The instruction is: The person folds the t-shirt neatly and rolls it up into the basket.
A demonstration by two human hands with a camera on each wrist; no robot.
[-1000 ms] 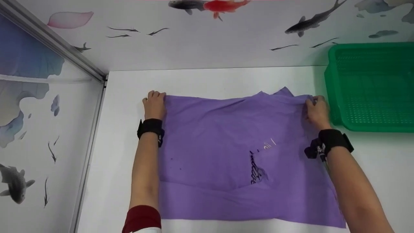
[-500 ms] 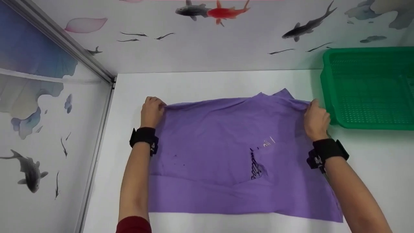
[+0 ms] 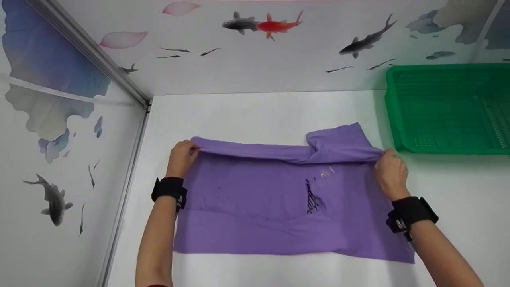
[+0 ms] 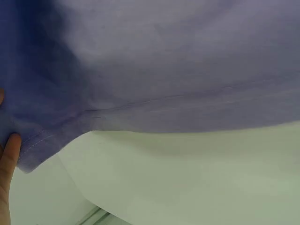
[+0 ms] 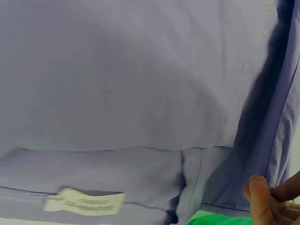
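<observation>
A purple shirt [image 3: 255, 187] with dark lettering lies on the white table, its far edge folded over toward the person in a long strip. A sleeve-like flap [image 3: 338, 135] sticks out beyond that fold at the far right. My left hand [image 3: 182, 159] pinches the fold's left end; in the left wrist view only some fingertips [image 4: 11, 150] show against the hemmed cloth. At the right end my right hand [image 3: 392, 175] grips the fold between thumb and fingers. A pale printed label [image 5: 86, 201] is visible on the cloth in the right wrist view.
A green plastic basket [image 3: 392, 115] stands at the far right, close to the right hand. A wall with painted fish [image 3: 279, 26] bounds the back. Another panel [image 3: 71, 159] with a metal rail borders the left side of the white table [image 3: 239, 115].
Both hands have drawn the shirt's far edge toward the person. The cloth lay nearly flat, then lifted, and now its far strip is folded over. The head view has shifted slightly.
</observation>
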